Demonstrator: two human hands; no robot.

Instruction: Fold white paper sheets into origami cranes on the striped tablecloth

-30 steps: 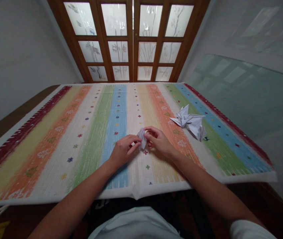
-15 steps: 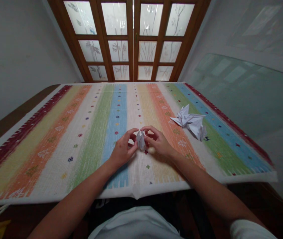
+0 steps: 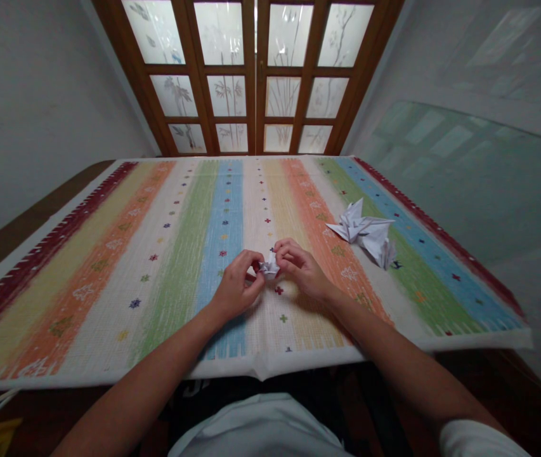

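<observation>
Over striped cloth [image 3: 165, 273], the left hand [image 3: 238, 281] and right hand [image 3: 302, 270] pinch paper [image 3: 269, 268] (white, folded).

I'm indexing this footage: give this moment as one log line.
left hand: on small folded paper; right hand: pinching same paper; nearby: larger folded paper on striped tablecloth

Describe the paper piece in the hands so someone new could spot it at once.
Find the striped tablecloth, then look toward the middle of its near edge, where the left hand and right hand nearly meet. The small white folded paper is held between them. It looks smaller than the folded paper bundle lying off to the right, which neither hand touches.
</observation>
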